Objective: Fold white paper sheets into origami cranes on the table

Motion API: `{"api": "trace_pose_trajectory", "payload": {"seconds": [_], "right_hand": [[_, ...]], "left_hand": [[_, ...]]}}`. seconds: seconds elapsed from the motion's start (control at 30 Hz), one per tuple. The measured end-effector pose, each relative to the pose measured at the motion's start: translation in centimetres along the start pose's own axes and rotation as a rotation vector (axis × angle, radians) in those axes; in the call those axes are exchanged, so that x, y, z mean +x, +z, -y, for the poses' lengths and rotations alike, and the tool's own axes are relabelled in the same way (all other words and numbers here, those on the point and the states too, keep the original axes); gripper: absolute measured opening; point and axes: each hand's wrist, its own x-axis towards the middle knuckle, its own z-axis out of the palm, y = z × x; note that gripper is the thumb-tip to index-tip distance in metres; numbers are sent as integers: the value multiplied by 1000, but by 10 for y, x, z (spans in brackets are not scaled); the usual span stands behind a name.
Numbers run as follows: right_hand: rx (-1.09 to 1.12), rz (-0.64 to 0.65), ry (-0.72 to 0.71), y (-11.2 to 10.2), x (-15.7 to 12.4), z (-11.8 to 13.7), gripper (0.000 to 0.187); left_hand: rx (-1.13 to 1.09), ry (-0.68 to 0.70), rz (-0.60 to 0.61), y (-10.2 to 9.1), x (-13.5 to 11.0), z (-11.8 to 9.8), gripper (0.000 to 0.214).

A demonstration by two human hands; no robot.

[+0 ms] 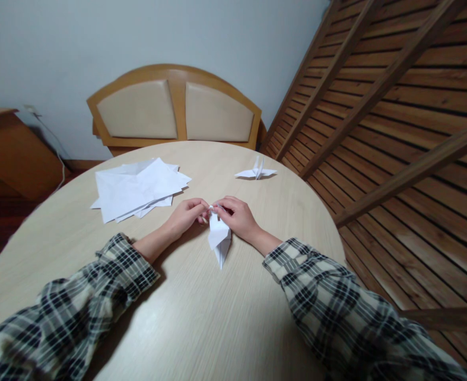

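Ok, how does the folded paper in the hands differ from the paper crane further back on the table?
The folded paper is held by the left hand and right hand; the paper crane sits untouched.
The folded paper is narrow, tapering to a point toward the person; the paper crane has wings spread sideways and upright points.
Both are white and folded.

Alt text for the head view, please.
Left hand and right hand hold the far end of a folded white paper piece at a round beige table. Beyond are white paper sheets, left, and a winged white paper figure, right.
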Motion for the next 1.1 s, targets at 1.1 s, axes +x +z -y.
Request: {"api": "trace_pose_trajectory", "payload": {"seconds": [1.1], "right_hand": [[324, 58, 273, 5, 1, -14, 15]], "left_hand": [[-2, 14, 33, 2, 1, 7, 12]]}}
